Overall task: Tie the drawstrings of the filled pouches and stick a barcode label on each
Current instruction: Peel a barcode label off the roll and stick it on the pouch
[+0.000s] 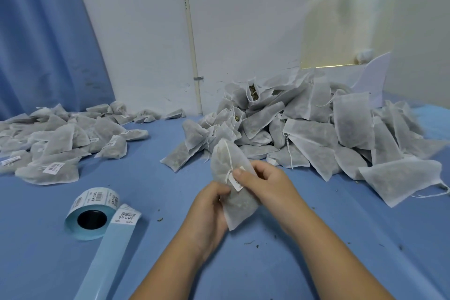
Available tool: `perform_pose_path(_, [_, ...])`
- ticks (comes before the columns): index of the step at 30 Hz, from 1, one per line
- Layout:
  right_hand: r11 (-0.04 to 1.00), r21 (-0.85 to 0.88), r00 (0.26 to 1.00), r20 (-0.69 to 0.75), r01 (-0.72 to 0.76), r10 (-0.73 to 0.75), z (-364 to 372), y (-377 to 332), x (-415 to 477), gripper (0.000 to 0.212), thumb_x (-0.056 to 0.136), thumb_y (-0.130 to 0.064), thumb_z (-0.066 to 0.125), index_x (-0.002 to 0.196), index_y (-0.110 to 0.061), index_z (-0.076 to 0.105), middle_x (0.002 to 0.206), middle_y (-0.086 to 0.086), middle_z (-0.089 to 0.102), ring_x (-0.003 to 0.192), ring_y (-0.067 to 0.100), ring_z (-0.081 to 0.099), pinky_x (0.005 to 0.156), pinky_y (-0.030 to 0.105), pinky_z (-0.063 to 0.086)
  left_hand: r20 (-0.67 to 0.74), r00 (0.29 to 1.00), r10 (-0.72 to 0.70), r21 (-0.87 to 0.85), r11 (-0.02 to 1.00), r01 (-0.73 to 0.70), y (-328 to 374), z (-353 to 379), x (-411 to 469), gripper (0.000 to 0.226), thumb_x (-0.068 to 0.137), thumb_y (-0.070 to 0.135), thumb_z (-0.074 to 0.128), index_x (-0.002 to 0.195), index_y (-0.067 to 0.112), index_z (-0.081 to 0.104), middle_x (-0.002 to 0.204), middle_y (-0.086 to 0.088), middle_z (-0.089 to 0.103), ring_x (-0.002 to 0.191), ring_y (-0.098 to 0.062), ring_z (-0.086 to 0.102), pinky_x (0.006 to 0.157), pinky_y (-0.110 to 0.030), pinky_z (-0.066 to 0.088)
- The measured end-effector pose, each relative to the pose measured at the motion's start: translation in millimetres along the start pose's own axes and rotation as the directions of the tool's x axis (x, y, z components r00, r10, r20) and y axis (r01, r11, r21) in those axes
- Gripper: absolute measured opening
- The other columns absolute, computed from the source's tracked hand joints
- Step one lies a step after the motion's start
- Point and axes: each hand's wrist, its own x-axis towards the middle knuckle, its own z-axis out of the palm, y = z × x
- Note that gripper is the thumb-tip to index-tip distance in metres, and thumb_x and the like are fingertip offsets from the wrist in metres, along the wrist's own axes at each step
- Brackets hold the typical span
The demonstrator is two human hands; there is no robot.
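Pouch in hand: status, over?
Left hand grips pouch from below. Right hand pinches barcode label at the drawstring. Nothing in the way.

**Blues, Whites and Black Bars**

The pouch (239, 200) was greyish-white, with dim green-brown showing through. Its drawstring (229, 156) was white. The table surface (170, 202) and curtain (36, 44) were blue. The label roll (97, 198) was white with black barcodes, and its backing strip (109, 251) was pale blue.

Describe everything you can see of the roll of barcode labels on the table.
The label roll is white barcode stickers on pale blue backing paper, wound round a dark hollow core. It stands on its edge on the blue table, core opening towards the camera. A peeled backing strip trails towards the near edge, one label left on it.
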Motion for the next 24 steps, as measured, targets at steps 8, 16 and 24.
perform_pose_path(8, [0.999, 0.017, 0.999, -0.023, 0.028, -0.028, 27, -1, -3, 0.036, 0.085, -0.038, 0.071, 0.089, -0.003, 0.069, 0.095, 0.028, 0.066, 0.074, 0.02, 0.061, 0.073, 0.043, 0.051, -0.127, 0.987, 0.095, 0.657, 0.754, 0.011, 48, -10, -35, 0.03, 0.075, 0.039, 0.065, 0.102, 0.028, 0.072, 0.104, 0.0, 0.075, 0.102, -0.019, 0.07, 0.089, -0.037, 0.057])
perform_pose_path(16, [0.983, 0.179, 1.0, -0.009, 0.03, -0.029, 87, -27, 14, 0.028, 0.088, -0.023, 0.068, 0.067, -0.004, 0.068, 0.068, 0.011, 0.063, 0.061, 0.019, 0.056, 0.056, 0.028, 0.045, -0.179, 0.982, 0.061, 0.523, 0.851, 0.042, 98, -54, -63, 0.045, 0.073, 0.01, 0.064, 0.118, 0.013, 0.068, 0.113, -0.013, 0.073, 0.107, -0.029, 0.069, 0.098, -0.047, 0.051])
perform_pose_path(24, [0.993, -0.025, 0.992, -0.033, 0.118, -0.119, 152, -42, 40, 0.039, 0.087, -0.024, 0.07, 0.07, 0.009, 0.058, 0.056, 0.006, 0.051, 0.05, 0.012, 0.043, 0.044, 0.02, 0.035, -0.327, 0.933, 0.15, 0.532, 0.845, 0.05, 130, -92, -77, 0.04, 0.068, 0.033, 0.069, 0.101, 0.012, 0.074, 0.107, -0.021, 0.072, 0.104, -0.041, 0.067, 0.096, -0.061, 0.049])
